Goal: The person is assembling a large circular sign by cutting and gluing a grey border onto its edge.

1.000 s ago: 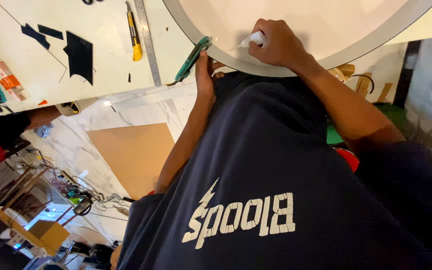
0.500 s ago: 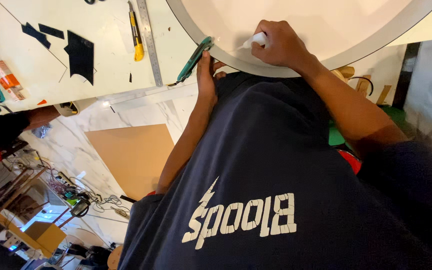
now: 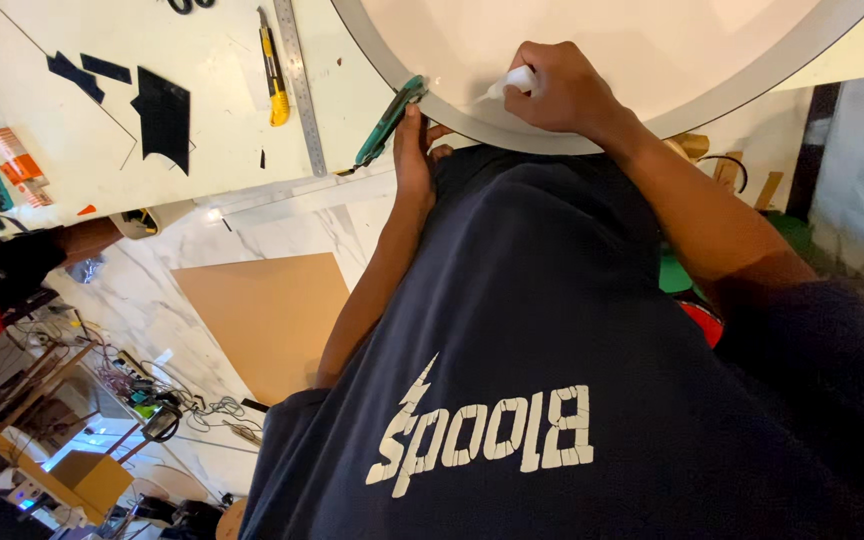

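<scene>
Dark navy shirt (image 3: 552, 330) with pale lettering fills the lower middle of the view, the person leaning over the edge of a white worktable (image 3: 222, 110).

Large round white panel (image 3: 602, 50) with a grey rim lies on the table, its curved edge overhanging toward the body.

Brown board (image 3: 272, 315) lies flat on the marbled floor (image 3: 142, 310) below the table, well apart from the hands.

Right hand (image 3: 564, 92) rests on the panel just inside the rim, fingers curled tight into a fist around a small white tube (image 3: 514, 82); the tube's tip points left along the rim, touching or just above the surface, cannot tell which.

Left hand (image 3: 414, 150) sits at the table edge under the rim, fingers extended upward, thumb side against a green-handled utility knife (image 3: 390, 122). Whether the fingers wrap the knife or only press it cannot be told; the hand looks mostly flat, not clenched.

Steel ruler (image 3: 300, 85) lies on the table left of the knife, running away from the edge.

Yellow utility knife (image 3: 272, 70) lies just beside the ruler, on its left.

Black offcuts (image 3: 162, 115) scattered further left on the table
</scene>
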